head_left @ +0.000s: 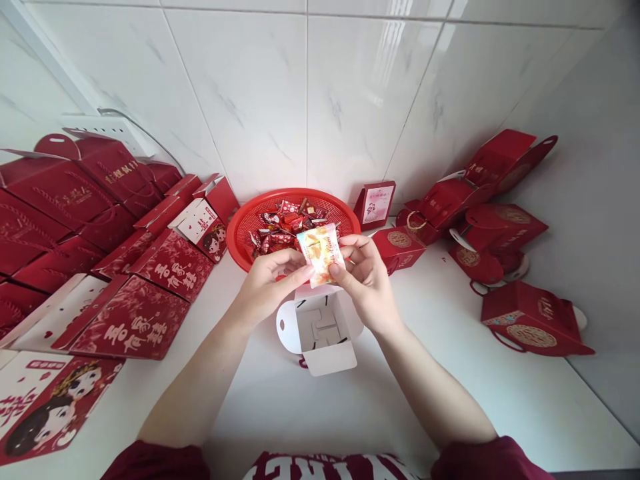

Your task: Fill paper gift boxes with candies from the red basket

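Observation:
Between my two hands is a small flat snack packet point(319, 252), pale with yellow and orange print. My left hand point(276, 280) pinches its left edge with thumb and fingers. On the other side my right hand point(367, 280) grips the right edge, its thumb lying across the front. Right below the packet stands an open gift box point(330, 357) with its white inside and flaps facing up. Behind my hands, a red plastic basket point(235, 230) holds many wrapped candies point(287, 220); the packet and my fingers cover part of its front.
Red gift bags and boxes point(143, 317) are stacked along the left. More red boxes point(530, 317) stand on the right, one on another near the grey side panel. A small red box with a pink picture point(377, 203) leans by the tiled wall point(265, 87). A power strip point(113, 130) sits back left.

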{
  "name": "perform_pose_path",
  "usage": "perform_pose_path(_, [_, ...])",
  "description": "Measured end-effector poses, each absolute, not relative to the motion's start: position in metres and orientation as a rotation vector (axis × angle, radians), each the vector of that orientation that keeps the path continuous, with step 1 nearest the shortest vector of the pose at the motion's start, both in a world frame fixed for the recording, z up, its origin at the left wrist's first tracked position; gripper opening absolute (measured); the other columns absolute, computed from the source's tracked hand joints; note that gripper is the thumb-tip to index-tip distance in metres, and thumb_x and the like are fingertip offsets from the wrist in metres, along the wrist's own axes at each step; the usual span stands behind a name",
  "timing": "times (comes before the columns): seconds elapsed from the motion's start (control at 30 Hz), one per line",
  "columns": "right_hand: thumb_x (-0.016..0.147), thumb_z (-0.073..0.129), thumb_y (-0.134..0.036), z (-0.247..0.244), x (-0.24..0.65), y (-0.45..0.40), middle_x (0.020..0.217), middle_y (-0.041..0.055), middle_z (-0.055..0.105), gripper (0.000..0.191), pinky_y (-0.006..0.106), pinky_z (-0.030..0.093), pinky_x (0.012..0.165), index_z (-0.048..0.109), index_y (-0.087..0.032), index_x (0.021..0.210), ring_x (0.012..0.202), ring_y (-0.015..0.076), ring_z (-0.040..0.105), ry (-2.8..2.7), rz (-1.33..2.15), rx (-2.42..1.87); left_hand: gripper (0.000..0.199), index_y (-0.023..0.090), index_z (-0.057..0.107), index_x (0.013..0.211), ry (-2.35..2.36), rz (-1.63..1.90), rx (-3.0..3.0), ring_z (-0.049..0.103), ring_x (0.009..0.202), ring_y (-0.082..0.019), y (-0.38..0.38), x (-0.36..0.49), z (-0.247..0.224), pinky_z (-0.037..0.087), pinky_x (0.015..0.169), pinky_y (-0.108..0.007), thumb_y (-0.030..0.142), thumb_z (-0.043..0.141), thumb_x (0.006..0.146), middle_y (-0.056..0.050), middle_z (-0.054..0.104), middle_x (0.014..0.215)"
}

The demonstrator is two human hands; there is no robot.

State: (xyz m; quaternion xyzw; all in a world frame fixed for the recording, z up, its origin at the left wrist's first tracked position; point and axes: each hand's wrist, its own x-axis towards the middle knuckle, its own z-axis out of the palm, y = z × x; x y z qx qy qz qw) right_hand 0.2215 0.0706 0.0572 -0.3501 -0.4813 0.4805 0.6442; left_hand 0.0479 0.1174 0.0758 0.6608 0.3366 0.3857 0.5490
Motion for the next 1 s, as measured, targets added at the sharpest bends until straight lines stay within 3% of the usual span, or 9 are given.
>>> perform_pose_path(0.17, [0.079, 0.076, -0.034, 0.054, 0.214, 0.069, 0.112, 0.0049, 0.063, 0.044, 0.039, 0.054, 0.091, 0.048, -0.027, 0.112, 0.105, 0.0213, 0.061, -1.220, 1.256, -0.742, 0.017, 0.018, 0.070, 0.085, 0.878, 1.130, 1.602, 0.064, 0.078, -0.016, 0.118, 0.045, 0.074, 0.051, 0.071, -0.025, 0.035, 0.073, 0.080, -0.003, 0.069, 0.083])
perform_pose_path(0.4, [0.090, 0.061, -0.039, 0.055, 0.225, 0.074, 0.092, 0.0010, 0.063, 0.018, 0.031, 0.053, 0.081, 0.058, -0.024, 0.097, 0.084, 0.0157, 0.062, -1.166, 1.290, -0.806, 0.016, 0.018, 0.065, 0.074, 0.896, 0.958, 1.637, 0.054, 0.065, -0.012, 0.121, 0.037, 0.079, 0.042, 0.060, -0.022, 0.031, 0.070, 0.081, 0.001, 0.060, 0.070])
perform_pose_path(0.7, [0.084, 0.070, -0.034, 0.052, 0.227, 0.072, 0.092, 0.0013, 0.060, 0.041, 0.032, 0.056, 0.074, 0.048, -0.027, 0.118, 0.083, 0.0166, 0.061, -1.220, 1.340, -0.804, 0.016, 0.017, 0.063, 0.076, 0.904, 0.825, 1.668, 0.053, 0.065, -0.012, 0.119, 0.037, 0.080, 0.041, 0.059, -0.023, 0.031, 0.064, 0.084, 0.001, 0.060, 0.071])
perform_pose_path(1.0, [0.090, 0.062, -0.026, 0.053, 0.231, 0.072, 0.094, 0.0015, 0.058, 0.042, 0.031, 0.053, 0.073, 0.044, -0.027, 0.128, 0.085, 0.0159, 0.059, -1.370, 1.216, -0.811, 0.017, 0.017, 0.062, 0.078, 0.854, 0.789, 1.723, 0.052, 0.067, -0.010, 0.118, 0.039, 0.082, 0.041, 0.062, -0.021, 0.031, 0.064, 0.087, 0.002, 0.057, 0.073])
